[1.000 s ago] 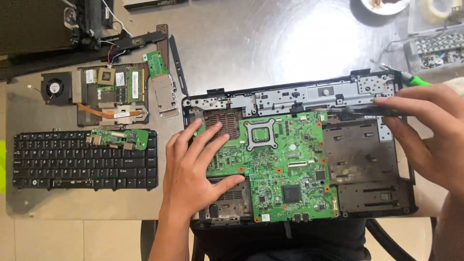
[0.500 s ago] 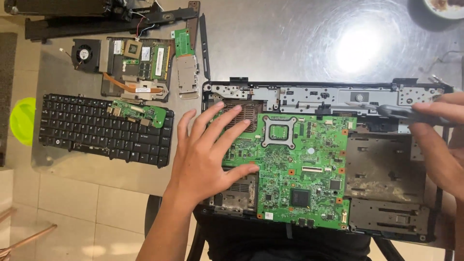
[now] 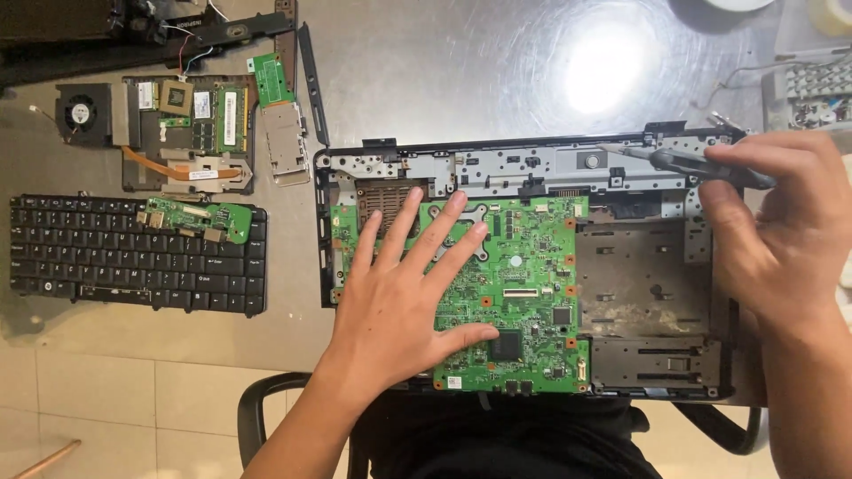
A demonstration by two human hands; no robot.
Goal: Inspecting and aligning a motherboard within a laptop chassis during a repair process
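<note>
An opened laptop base (image 3: 532,168) lies on the metal table, its green motherboard (image 3: 524,293) exposed in the middle. My left hand (image 3: 399,302) rests flat on the motherboard's left half, fingers spread. My right hand (image 3: 781,231) is at the base's upper right corner, gripping a dark-handled screwdriver (image 3: 701,164) whose shaft points left onto the metal frame strip.
A black keyboard (image 3: 133,257) with a small green board (image 3: 195,217) on it lies at left. Behind it sit a fan with heat pipe (image 3: 84,113), a board with memory (image 3: 200,133), a metal bracket (image 3: 284,146). A parts tray (image 3: 812,89) stands at the right.
The view has shifted, so the laptop sits further left in frame. My left hand stays flat on the motherboard; my right hand keeps the screwdriver at the upper right corner.
</note>
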